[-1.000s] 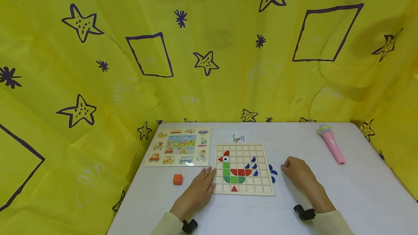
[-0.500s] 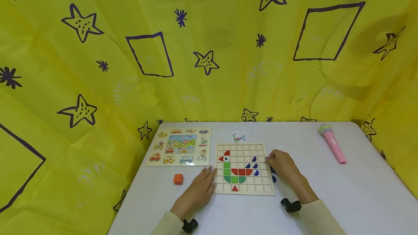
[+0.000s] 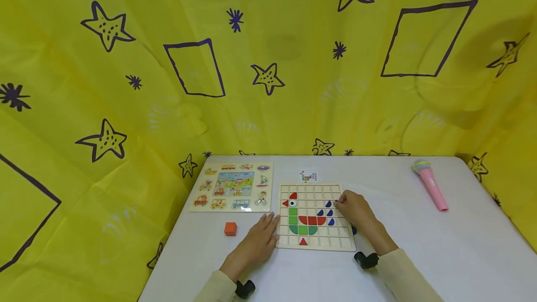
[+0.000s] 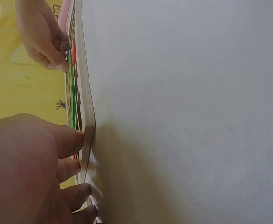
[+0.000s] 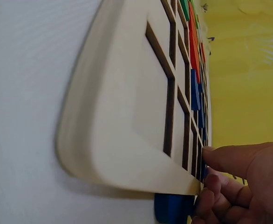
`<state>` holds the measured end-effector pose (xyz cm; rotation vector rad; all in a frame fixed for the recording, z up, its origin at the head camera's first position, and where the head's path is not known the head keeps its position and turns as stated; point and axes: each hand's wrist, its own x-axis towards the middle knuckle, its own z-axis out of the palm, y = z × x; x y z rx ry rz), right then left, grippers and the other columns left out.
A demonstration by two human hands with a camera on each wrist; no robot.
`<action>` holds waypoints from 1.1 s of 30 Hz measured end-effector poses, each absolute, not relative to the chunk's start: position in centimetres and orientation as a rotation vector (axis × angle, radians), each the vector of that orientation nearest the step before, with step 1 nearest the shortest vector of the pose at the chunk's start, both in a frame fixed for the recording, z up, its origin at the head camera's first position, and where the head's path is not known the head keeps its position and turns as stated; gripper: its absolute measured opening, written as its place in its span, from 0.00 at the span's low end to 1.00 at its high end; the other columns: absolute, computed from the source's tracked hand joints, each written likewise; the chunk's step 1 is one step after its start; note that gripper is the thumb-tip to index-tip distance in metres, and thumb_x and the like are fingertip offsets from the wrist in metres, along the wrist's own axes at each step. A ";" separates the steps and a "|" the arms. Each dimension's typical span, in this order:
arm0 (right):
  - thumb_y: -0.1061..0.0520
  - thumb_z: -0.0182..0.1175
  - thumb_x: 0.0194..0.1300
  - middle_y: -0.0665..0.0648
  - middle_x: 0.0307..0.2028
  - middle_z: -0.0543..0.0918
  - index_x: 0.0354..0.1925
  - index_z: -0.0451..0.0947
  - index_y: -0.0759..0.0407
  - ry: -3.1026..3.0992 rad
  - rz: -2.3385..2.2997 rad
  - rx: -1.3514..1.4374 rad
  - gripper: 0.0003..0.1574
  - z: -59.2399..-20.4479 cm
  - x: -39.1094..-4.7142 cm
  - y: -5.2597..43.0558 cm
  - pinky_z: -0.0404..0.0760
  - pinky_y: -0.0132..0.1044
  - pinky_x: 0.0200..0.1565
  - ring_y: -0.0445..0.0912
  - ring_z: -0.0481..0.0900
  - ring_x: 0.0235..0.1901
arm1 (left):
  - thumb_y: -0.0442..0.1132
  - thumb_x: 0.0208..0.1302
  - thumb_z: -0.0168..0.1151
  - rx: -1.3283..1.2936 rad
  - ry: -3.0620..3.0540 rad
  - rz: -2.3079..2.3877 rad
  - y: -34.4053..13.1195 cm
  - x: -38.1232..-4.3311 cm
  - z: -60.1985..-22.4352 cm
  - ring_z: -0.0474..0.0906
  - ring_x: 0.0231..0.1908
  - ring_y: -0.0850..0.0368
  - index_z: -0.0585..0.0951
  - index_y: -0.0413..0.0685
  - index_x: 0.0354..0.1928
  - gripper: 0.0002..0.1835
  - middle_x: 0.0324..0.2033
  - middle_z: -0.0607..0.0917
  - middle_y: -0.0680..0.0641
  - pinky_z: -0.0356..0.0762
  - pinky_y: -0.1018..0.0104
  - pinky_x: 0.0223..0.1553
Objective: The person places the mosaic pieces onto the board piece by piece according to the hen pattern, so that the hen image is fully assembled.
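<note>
A wooden grid board carries a bird shape made of red, green and blue pieces with a round eye. My left hand lies at the board's left edge, fingers extended; in the left wrist view its fingertips touch the rim. Over the board's upper right cells, my right hand pinches a small blue piece between thumb and fingertips, mostly hidden by them. Several blue half-round pieces sit in nearby cells. Loose blue pieces lie against the right edge, partly behind the right hand.
A small picture card with the bird pattern lies behind the board. To the left are a vehicle puzzle and an orange cube. A pink microphone lies far right on the white table, before a yellow curtain.
My right hand has moved left from beside the board to over its upper right cells, carrying the blue piece. The left hand stays at the board's left edge.
</note>
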<state>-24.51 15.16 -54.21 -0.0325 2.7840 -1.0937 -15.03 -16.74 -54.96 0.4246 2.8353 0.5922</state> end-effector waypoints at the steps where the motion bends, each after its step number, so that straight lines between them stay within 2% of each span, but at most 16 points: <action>1: 0.58 0.63 0.74 0.59 0.33 0.82 0.42 0.77 0.67 2.777 -1.096 -0.028 0.11 -54.2 -24.5 15.2 0.76 0.37 0.32 0.50 0.77 0.33 | 0.50 0.83 0.49 0.425 2.836 0.590 -16.7 -15.0 -55.0 0.51 0.83 0.43 0.60 0.55 0.84 0.32 0.83 0.59 0.47 0.59 0.41 0.79; 13: 0.59 0.62 0.72 0.62 0.34 0.81 0.42 0.74 0.68 2.750 -1.091 -0.014 0.11 -54.3 -24.5 15.3 0.77 0.37 0.29 0.51 0.77 0.32 | 0.51 0.83 0.49 0.407 2.824 0.583 -16.7 -15.3 -55.3 0.50 0.83 0.44 0.59 0.57 0.84 0.33 0.84 0.57 0.49 0.58 0.42 0.80; 33: 0.55 0.65 0.72 0.62 0.36 0.81 0.44 0.76 0.68 2.703 -1.079 0.010 0.15 -53.8 -24.7 16.0 0.77 0.38 0.34 0.52 0.77 0.36 | 0.52 0.82 0.50 0.417 2.835 0.580 -16.7 -15.1 -55.1 0.51 0.83 0.43 0.59 0.56 0.84 0.34 0.83 0.58 0.47 0.59 0.41 0.79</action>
